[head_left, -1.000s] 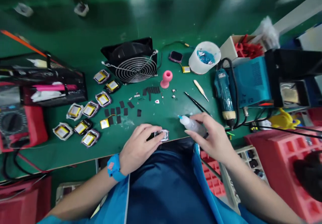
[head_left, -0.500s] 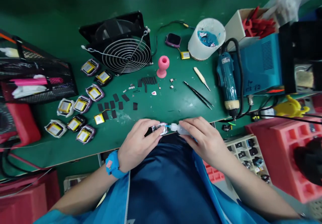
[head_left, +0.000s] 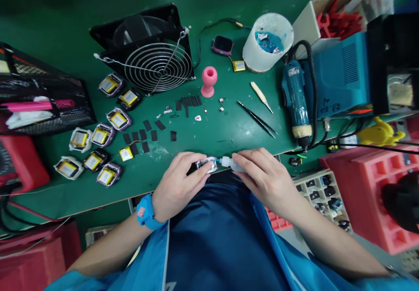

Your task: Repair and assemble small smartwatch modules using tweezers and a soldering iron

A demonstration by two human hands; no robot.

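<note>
Near the table's front edge my left hand (head_left: 183, 176) is closed on a small watch case (head_left: 211, 165) with its inner parts exposed. My right hand (head_left: 266, 172) grips a translucent glue bottle (head_left: 234, 164), lying on its side with a white cap and a thin blue tip. That tip reaches the right side of the case; whether it touches is too small to tell. Part of the bottle is hidden by my right fingers. Tweezers (head_left: 258, 119) and a pale-handled pointed tool (head_left: 261, 97) lie beyond my right hand.
Several watch cases with yellow batteries (head_left: 106, 176) lie left, beside black pads (head_left: 145, 147). A fan (head_left: 157, 66), a pink stand (head_left: 208, 81) and a white tub (head_left: 263, 57) stand further back. An electric screwdriver (head_left: 297, 99) and a blue box (head_left: 342, 77) are right.
The view has shifted slightly, moving the table's objects a little. My hands keep nearly the same pose, still holding the watch case and the glue bottle.
</note>
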